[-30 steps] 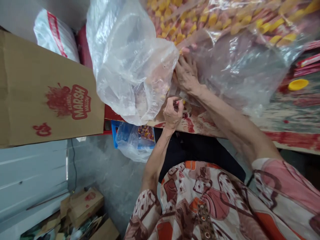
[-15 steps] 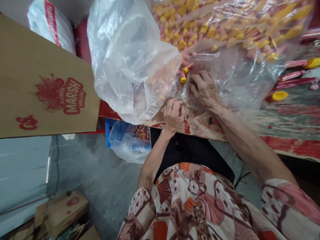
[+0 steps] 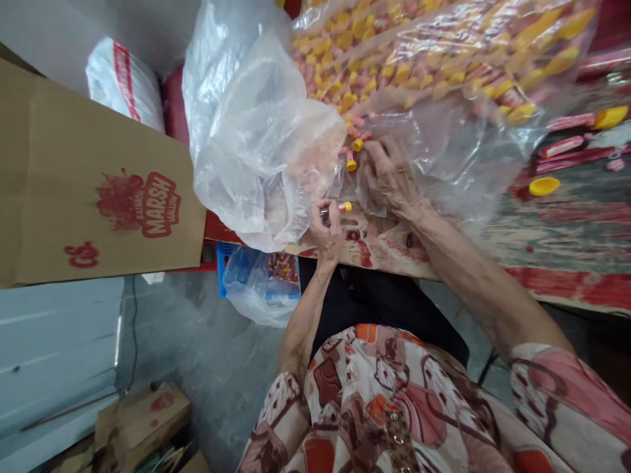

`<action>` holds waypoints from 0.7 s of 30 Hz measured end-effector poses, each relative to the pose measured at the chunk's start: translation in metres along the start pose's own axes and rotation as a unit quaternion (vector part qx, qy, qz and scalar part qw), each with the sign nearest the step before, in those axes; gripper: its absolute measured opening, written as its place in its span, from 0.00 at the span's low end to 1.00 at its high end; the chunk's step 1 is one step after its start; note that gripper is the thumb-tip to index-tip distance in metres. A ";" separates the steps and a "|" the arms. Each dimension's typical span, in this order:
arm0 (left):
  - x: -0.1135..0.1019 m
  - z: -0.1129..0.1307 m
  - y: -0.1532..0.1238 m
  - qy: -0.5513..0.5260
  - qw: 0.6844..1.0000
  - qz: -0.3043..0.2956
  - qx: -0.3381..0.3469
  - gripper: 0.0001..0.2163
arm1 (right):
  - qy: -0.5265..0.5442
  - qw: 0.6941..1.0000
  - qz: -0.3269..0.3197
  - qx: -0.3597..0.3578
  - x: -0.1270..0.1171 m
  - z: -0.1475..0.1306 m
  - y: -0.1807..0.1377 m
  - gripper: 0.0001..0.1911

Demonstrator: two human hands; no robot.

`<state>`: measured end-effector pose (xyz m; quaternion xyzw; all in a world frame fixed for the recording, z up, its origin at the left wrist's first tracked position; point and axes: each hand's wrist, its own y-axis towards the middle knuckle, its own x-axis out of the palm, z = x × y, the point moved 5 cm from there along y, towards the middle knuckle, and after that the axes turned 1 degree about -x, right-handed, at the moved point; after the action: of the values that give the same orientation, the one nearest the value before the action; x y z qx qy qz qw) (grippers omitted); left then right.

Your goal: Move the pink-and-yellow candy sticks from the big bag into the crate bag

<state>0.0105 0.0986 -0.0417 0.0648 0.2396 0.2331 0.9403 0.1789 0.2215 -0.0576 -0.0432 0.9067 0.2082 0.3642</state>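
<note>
Prob. a packing wkshop: scuffed, red-painted bench (image 3: 562, 240) w/ big clear bag (image 3: 448, 148) of yellow-capped pcs (image 3: 348, 100), lg printed MARSH MALLOW ctn (image 3: 59, 157) alongside, blue crate (image 3: 221, 268) below, more cardboard ctns (image 3: 152, 420) on grey flr (image 3: 211, 361).

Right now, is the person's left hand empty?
No, the left hand grips a small yellow-ended piece, whose yellow end sticks out past the fingers.

on my feed i see the clear bag (image 3: 453, 154) as glossy, crinkled plastic, the cloudy bag (image 3: 251, 138) filmy plastic, the carton (image 3: 89, 144) matt cardboard, the tabletop (image 3: 557, 226) wood under rough, worn paint, and the shirt (image 3: 365, 401) matt cloth.
</note>
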 end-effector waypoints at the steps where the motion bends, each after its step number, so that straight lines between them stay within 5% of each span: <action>1: 0.000 0.002 -0.001 0.017 0.999 0.010 0.028 0.19 | -0.008 1.000 -0.015 -0.010 -0.001 -0.004 0.001 0.23; 7: 0.015 0.002 0.000 0.119 0.979 -0.067 0.153 0.14 | -0.095 0.990 -0.104 0.014 0.012 -0.013 0.012 0.21; 13: 0.002 -0.012 0.006 0.088 0.994 -0.014 0.064 0.08 | 0.004 0.997 -0.065 0.032 0.000 -0.009 0.003 0.21; 21: -0.003 -0.011 0.005 0.081 0.996 -0.010 0.030 0.13 | -0.025 1.000 -0.013 -0.012 0.000 0.006 -0.009 0.12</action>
<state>0.0014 0.1014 -0.0487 0.0715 0.3226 0.2213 0.9175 0.1851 0.2156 -0.0643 -0.0539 0.8942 0.2156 0.3887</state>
